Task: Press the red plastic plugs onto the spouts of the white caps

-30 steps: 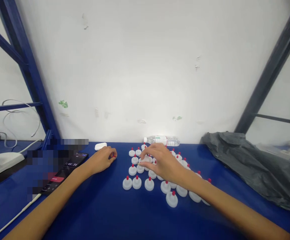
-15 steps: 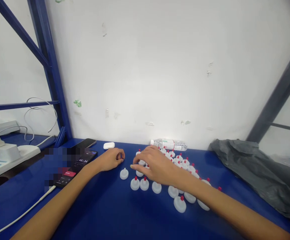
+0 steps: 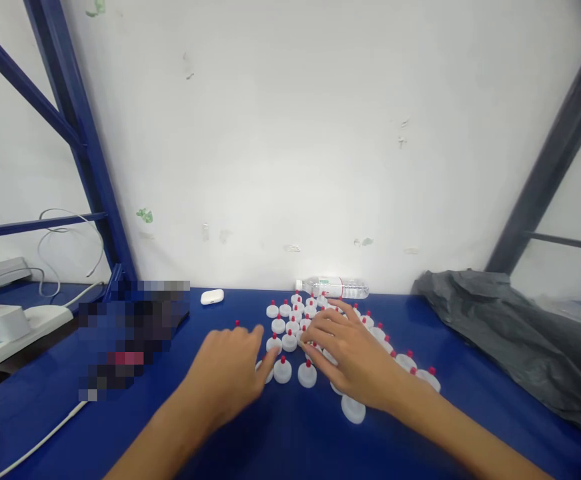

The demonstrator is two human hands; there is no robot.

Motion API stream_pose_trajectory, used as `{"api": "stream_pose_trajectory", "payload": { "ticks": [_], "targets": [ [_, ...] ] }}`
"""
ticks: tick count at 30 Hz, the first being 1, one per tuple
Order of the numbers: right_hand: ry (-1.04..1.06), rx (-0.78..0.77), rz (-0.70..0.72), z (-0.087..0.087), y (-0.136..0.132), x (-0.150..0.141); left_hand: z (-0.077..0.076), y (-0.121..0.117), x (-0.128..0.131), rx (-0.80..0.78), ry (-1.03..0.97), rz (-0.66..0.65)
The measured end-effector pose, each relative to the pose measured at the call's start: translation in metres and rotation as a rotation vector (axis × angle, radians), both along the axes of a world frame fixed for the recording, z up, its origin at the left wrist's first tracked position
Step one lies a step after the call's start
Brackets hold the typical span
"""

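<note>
Several round white caps (image 3: 283,371) with red tips stand grouped on the blue table (image 3: 275,440). My left hand (image 3: 225,367) is at the left edge of the group, thumb and forefinger apart. Its thumb partly covers a white cap (image 3: 267,373). Just beyond its knuckles a small red tip (image 3: 237,323) shows; what is under it is hidden by the hand. My right hand (image 3: 353,347) hovers low over the middle of the group, its fingers curved and a narrow gap between thumb and forefinger. Its palm and wrist hide several caps.
A clear plastic bottle (image 3: 337,287) lies against the wall. Left of it is a small white case (image 3: 212,297). A blurred-out phone with a white cable (image 3: 40,440) and a power strip (image 3: 20,323) are at the left. A dark plastic sheet (image 3: 495,347) is at the right.
My left hand has come nearer and right, its pinch now opened. My right hand first moved a cap leftward out of the group, then drew back right over the caps. The view has shifted.
</note>
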State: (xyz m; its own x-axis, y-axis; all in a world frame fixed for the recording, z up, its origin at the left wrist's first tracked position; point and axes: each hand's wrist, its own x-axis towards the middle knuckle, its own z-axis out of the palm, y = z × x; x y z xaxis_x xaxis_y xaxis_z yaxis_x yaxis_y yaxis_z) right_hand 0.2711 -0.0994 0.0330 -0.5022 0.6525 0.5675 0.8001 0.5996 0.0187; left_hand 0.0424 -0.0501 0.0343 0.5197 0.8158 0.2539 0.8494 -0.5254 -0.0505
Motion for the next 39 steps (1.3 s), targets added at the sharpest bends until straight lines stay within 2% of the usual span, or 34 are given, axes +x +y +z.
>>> {"api": "stream_pose_trajectory", "payload": {
  "ticks": [2, 4, 8, 11, 15, 17, 20, 22, 24, 25, 27, 30, 31, 35, 37, 39],
  "targets": [
    [0.004, 0.009, 0.016, -0.003, -0.005, -0.003, -0.013, -0.007, 0.005, -0.036, 0.062, -0.025],
    [0.014, -0.005, 0.022, -0.006, -0.01, -0.007, -0.019, -0.007, 0.006, -0.05, 0.06, -0.061],
    [0.088, -0.06, 0.038, -0.009, -0.018, -0.018, -0.01, -0.013, 0.004, -0.029, -0.116, -0.107],
    [0.177, -0.084, 0.059, -0.01, -0.021, -0.025, 0.0, -0.025, 0.007, -0.058, -0.296, -0.217],
    [0.283, -0.045, 0.077, -0.007, -0.025, -0.032, -0.002, -0.035, 0.014, -0.081, -0.427, -0.28],
    [0.286, 0.017, 0.085, -0.006, -0.027, -0.035, -0.006, -0.035, 0.015, -0.129, -0.497, -0.282],
    [0.195, 0.191, 0.051, -0.006, -0.029, -0.034, -0.007, -0.029, 0.007, -0.212, -0.665, -0.254],
    [0.131, 0.283, -0.018, -0.007, -0.028, -0.03, -0.001, -0.017, -0.01, -0.234, -0.812, -0.16],
    [0.158, 0.269, -0.058, -0.008, -0.028, -0.026, 0.008, 0.001, -0.031, -0.299, -0.876, -0.037],
    [0.204, 0.221, -0.046, -0.009, -0.027, -0.027, 0.012, 0.012, -0.041, -0.317, -0.834, -0.008],
    [0.29, 0.084, 0.031, -0.011, -0.026, -0.033, 0.015, 0.032, -0.056, -0.185, -0.646, 0.104],
    [0.246, -0.074, 0.139, -0.015, -0.021, -0.05, 0.007, 0.054, -0.059, -0.141, -0.253, 0.199],
    [0.194, -0.113, 0.157, -0.016, -0.018, -0.055, 0.001, 0.058, -0.057, -0.146, -0.201, 0.201],
    [0.046, -0.159, 0.133, -0.022, -0.009, -0.058, -0.022, 0.064, -0.049, -0.18, -0.118, 0.176],
    [0.069, -0.135, 0.065, -0.023, -0.009, -0.05, -0.027, 0.064, -0.049, -0.196, -0.108, 0.164],
    [0.104, -0.126, -0.01, -0.023, -0.012, -0.04, -0.025, 0.063, -0.051, -0.19, -0.11, 0.168]
  ]
}}
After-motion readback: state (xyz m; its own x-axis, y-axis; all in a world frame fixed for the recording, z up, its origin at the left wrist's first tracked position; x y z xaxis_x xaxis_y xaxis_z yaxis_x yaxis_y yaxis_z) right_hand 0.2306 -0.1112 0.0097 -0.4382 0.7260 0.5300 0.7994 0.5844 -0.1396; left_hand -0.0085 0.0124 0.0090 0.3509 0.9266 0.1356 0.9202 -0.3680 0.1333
